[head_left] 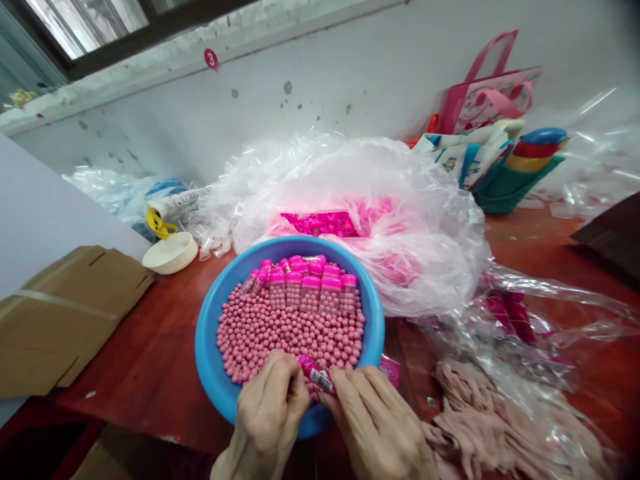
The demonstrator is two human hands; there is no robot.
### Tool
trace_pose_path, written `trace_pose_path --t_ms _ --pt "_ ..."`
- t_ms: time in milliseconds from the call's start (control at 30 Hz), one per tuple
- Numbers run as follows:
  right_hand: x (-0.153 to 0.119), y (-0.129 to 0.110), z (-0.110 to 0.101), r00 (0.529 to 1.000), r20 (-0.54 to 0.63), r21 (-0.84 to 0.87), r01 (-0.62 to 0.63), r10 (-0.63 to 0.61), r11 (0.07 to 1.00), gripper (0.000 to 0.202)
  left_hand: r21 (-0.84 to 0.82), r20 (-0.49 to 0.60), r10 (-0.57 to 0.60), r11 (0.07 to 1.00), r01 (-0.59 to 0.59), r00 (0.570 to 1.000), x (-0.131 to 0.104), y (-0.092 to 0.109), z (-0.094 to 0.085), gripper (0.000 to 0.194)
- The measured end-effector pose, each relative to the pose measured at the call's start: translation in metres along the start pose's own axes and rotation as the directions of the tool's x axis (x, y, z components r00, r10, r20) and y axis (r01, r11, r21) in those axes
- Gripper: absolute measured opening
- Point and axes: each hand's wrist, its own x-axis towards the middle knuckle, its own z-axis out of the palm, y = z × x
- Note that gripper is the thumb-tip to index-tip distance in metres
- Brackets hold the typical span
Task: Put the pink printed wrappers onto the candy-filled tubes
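Observation:
My left hand (270,413) and my right hand (377,423) are over the near rim of a blue basin (206,340). Between them they pinch a small pink printed packet (316,375) with a white barcode on it. Fingers of both hands are closed on its ends, and the fingertips are partly hidden. Pink beads (265,327) fill the basin. On the far side of the beads lie several small clear bottles (310,290) with bright pink caps, the front ones holding pink beads.
A large clear plastic bag (425,233) with pink pieces stands behind the basin. Left are a white round dish (171,253) and flattened cardboard (65,313). A crumpled beige cloth (480,413) and clear film lie right. Gift bags (490,100) lean against the wall.

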Motion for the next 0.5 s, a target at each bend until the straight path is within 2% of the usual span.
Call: trace_pose_path --t_ms 200,367,433,500 --pt "0.000 0.002 0.000 1.000 0.013 -0.001 0.024 -0.024 1.000 0.019 0.005 -0.006 -0.002 1.000 0.002 1.000 0.003 -0.003 -0.001 0.020" --pt "-0.002 0.008 -0.012 0.996 0.084 0.019 0.036 -0.038 0.999 0.013 0.021 -0.084 -0.138 0.990 0.140 0.987 0.006 -0.019 -0.011 0.017" --pt "-0.001 0.009 -0.014 0.995 0.099 0.056 0.007 -0.012 0.998 0.014 -0.073 -0.075 -0.202 0.978 0.197 0.976 0.007 -0.021 -0.015 0.015" --pt "0.002 0.009 -0.013 0.995 0.092 0.142 -0.054 0.041 0.988 0.014 -0.304 -0.031 -0.295 0.913 0.272 0.955 0.007 -0.019 -0.017 0.015"
